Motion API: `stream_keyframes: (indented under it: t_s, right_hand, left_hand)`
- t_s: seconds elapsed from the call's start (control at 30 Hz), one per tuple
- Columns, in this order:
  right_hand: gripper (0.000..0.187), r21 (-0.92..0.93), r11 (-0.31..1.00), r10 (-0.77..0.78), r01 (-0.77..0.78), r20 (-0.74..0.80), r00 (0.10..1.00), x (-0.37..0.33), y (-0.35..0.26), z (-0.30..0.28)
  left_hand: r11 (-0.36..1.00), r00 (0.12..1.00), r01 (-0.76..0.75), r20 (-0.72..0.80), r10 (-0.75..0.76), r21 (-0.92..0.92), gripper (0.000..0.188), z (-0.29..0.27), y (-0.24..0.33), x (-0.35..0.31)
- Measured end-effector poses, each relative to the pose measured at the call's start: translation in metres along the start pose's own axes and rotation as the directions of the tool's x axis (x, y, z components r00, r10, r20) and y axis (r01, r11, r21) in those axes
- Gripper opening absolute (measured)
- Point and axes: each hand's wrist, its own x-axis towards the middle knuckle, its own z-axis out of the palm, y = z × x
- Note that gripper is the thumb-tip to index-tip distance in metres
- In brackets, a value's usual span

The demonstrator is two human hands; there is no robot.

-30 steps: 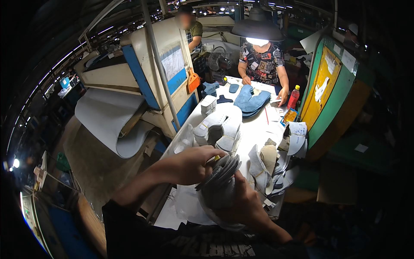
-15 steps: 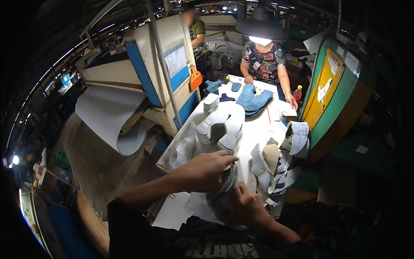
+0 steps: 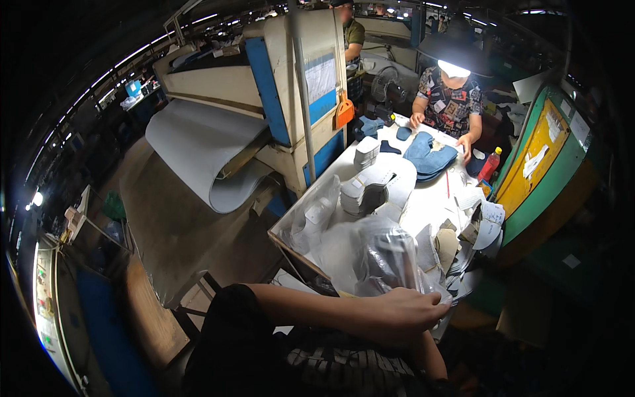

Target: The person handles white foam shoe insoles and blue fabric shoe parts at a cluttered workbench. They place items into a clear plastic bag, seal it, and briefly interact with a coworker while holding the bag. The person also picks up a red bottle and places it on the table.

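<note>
My left hand (image 3: pixel 415 309) reaches across in front of me, its fingers closed on the edge of a clear plastic bag (image 3: pixel 382 257). The bag spreads over the near end of the table, crumpled and blurred by motion. What lies inside it is hard to make out. Of my right arm, a forearm (image 3: pixel 431 357) shows below; my right hand is hidden behind the left. Beyond the bag stands a stack of pale, curved cut pieces (image 3: pixel 398 173). To its right lie bundles of grey and beige cut pieces (image 3: pixel 447 246).
Blue cut pieces (image 3: pixel 430 159) lie on the white table (image 3: pixel 426 193), where a co-worker (image 3: pixel 451 99) sits under a lamp (image 3: pixel 456 56). A red bottle (image 3: pixel 489 165) stands at the right edge. Left of the table are a metal post (image 3: pixel 304 99) and a large machine (image 3: pixel 274 86).
My view has swung left. The stack of grey pieces between my hands no longer shows. My left hand has crossed to the right and grips the bag, which is now spread over the near table end.
</note>
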Motion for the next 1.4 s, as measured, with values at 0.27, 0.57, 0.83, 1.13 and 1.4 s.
stream_keyframes:
  t_s: [0.27,0.57,0.83,1.13,1.4]
  right_hand:
    - [0.066,0.045,0.999,-0.025,0.029,-0.083,0.996,0.012,0.009,0.014]
    - [0.063,0.137,0.990,-0.018,0.046,-0.197,0.980,0.040,0.017,0.039]
    - [0.061,0.199,0.977,-0.017,0.079,-0.299,0.954,0.065,0.022,0.055]
    - [0.058,0.244,0.965,-0.005,0.101,-0.366,0.931,0.087,0.035,0.061]
    - [0.055,0.331,0.932,-0.037,0.147,-0.316,0.948,0.024,0.056,0.085]
  left_hand:
    - [0.991,0.949,0.021,-0.313,0.021,0.130,0.089,0.056,-0.001,-0.014]
    - [0.777,0.640,0.595,-0.705,-0.305,0.205,0.049,0.015,-0.001,-0.084]
    - [0.884,0.891,0.396,-0.336,-0.304,0.249,0.031,0.026,-0.001,-0.108]
    - [0.799,0.967,0.175,0.254,-0.029,-0.576,0.031,0.045,-0.032,-0.112]
    - [0.503,0.992,0.053,0.104,0.075,-0.863,0.028,0.061,-0.055,-0.122]
